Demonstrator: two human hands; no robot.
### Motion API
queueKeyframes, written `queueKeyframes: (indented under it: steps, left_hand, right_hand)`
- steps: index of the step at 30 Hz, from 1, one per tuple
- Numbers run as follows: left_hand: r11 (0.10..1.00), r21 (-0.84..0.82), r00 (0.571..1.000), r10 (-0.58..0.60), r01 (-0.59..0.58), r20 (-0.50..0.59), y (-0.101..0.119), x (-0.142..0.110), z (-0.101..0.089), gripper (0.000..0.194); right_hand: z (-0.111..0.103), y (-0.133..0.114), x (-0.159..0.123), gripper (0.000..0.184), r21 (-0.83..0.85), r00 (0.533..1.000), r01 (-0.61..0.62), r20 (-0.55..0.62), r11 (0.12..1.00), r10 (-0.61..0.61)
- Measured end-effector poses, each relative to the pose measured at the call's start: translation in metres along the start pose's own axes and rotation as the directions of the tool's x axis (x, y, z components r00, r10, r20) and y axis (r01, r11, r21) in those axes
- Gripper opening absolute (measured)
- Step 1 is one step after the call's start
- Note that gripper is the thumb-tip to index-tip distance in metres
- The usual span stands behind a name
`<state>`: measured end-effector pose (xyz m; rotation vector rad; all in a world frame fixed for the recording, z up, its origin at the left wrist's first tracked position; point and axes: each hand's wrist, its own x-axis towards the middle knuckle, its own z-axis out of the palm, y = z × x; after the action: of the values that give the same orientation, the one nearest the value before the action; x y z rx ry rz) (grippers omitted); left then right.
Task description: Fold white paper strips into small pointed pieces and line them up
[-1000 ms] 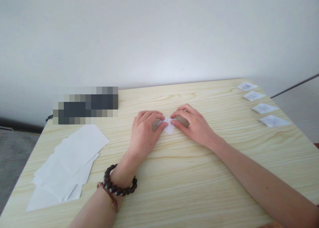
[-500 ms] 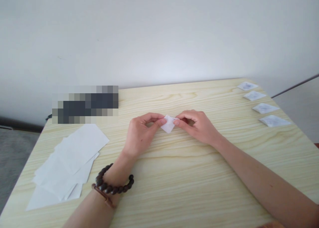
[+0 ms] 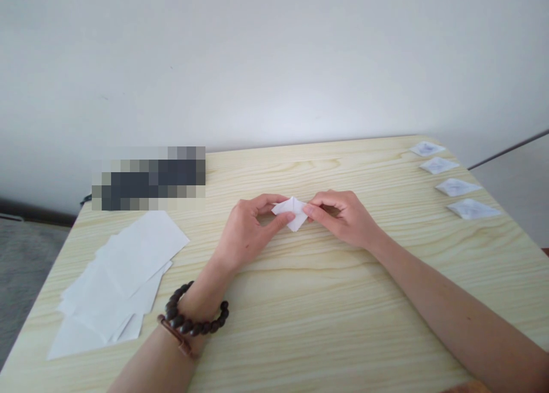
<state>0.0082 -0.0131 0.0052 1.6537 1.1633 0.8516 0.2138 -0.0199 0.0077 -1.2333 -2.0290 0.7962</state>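
Between my two hands is a small folded white paper [image 3: 295,208], diamond-like in outline with a raised point at its top. My left hand [image 3: 253,224] is closed on its left side, the thumb pressed over the front near the middle. On the right corner, my right hand [image 3: 338,213] pinches the paper between thumb and fingers. The fingertips behind the paper are partly hidden. A dark bead bracelet [image 3: 189,326] and a brown cord circle my left wrist.
A loose pile of white paper sheets [image 3: 115,273] lies at the left of the wooden table [image 3: 300,318]. Several folded paper pieces [image 3: 474,209] form a column along the right edge. A pixelated dark object [image 3: 150,178] sits at the back left, near the white wall [image 3: 300,61].
My left thumb has shifted right, onto the paper's middle. More of the paper's left corner shows now, and its shape looks wider. My right hand has barely moved.
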Motion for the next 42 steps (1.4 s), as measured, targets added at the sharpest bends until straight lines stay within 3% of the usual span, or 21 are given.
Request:
queueKeyframes:
  steps: [6,11,20,24,28,36,42]
  left_hand:
    - [0.998,0.051,0.999,0.023,-0.024,0.035,0.0049,0.0001,-0.0045,0.014]
    - [0.996,-0.053,0.996,-0.063,0.067,0.063,0.0075,-0.0011,-0.0051,0.013]
    - [0.995,-0.087,0.998,-0.046,0.050,0.047,0.0035,-0.0009,-0.0066,0.029]
    - [0.997,-0.068,0.996,-0.037,0.042,0.085,0.0018,-0.0010,-0.0070,0.028]
    - [0.999,0.048,0.993,-0.014,0.008,0.119,0.0034,-0.0015,-0.0074,0.027]
    - [0.981,0.163,0.991,0.094,-0.109,0.095,0.0081,-0.0012,-0.0067,0.025]
    - [0.967,0.202,0.986,0.136,-0.153,0.092,0.0070,-0.0011,-0.0052,0.020]
  right_hand:
    - [0.0034,-0.0003,-0.0007,0.024,-0.148,0.989,0.150,0.036,0.978,-0.146]
    - [0.0018,0.0011,0.0007,0.027,-0.110,0.976,0.205,0.097,0.973,-0.195]
    - [-0.0012,0.0010,-0.0017,0.034,0.073,0.998,-0.050,0.044,0.996,0.047]
    - [-0.0007,0.0015,-0.0020,0.030,0.120,0.999,-0.029,0.042,0.992,0.024]
    - [0.0009,0.0023,-0.0015,0.018,0.184,0.999,0.008,-0.047,0.983,0.000]
    - [0.0031,0.0013,-0.0024,0.015,0.234,0.996,-0.084,-0.003,0.969,0.087]
    - [0.0025,0.0069,-0.0027,0.015,0.423,0.987,-0.134,-0.027,0.896,0.161]
